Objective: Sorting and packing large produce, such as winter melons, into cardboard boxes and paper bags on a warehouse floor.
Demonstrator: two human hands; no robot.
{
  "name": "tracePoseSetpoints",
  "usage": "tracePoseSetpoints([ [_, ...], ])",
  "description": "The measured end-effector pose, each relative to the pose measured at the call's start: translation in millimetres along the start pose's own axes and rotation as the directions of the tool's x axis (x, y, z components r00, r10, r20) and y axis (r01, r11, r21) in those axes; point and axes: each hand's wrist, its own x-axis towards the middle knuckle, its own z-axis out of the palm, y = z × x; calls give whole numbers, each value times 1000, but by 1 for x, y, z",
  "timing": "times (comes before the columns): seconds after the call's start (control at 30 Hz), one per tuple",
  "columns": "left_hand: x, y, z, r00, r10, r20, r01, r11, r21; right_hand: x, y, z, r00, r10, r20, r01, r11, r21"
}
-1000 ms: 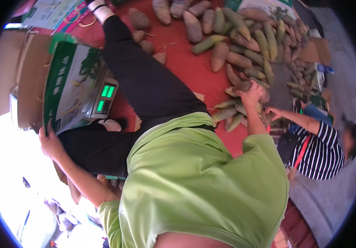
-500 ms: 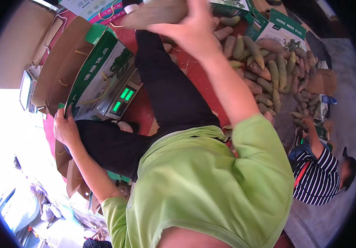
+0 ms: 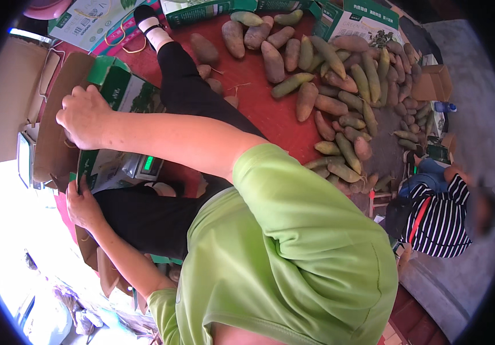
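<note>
An open green and white cardboard box (image 3: 106, 167) with brown inner flaps stands tilted against my leg. My left hand (image 3: 83, 207) pinches its near edge between thumb and fingers. Above the box's opening is my right hand (image 3: 86, 118), its fingers curled down. Whether it holds anything is hidden behind the hand and the flap. Beside the box, a digital scale (image 3: 146, 167) shows a lit green display, partly covered by my right forearm. Long, soil-covered root vegetables (image 3: 328, 106), some green and some reddish-brown, lie in a heap to the right.
The vegetables rest on a red ground sheet (image 3: 247, 123). More green and white boxes (image 3: 362, 23) stand at the back. A second scale (image 3: 26, 158) is at the far left. At the right, a person in a striped shirt (image 3: 440, 224) sits near a brown carton (image 3: 431, 83).
My right hand has swung from the top centre, where it carried a large brownish, blurred thing, left and down to the box. My left hand stays on the box edge, slightly lower.
</note>
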Motion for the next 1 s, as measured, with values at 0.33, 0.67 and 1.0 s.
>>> tracePoseSetpoints([
  [0.33, 3, -12, 4, 999, -27, 29, 25, 998, 52, -109, 139, -77, 937, -33, -348, 62, 995, 74],
  [0.67, 7, -14, 12, 995, -88, 53, 86, 996, 38, -450, 282, -170, 469, 875, 121, -738, 463, -491],
  [1.0, 7, -13, 9, 995, -88, 49, 87, 996, 29, -612, 206, -174, 109, 978, 177, -492, 208, -845],
])
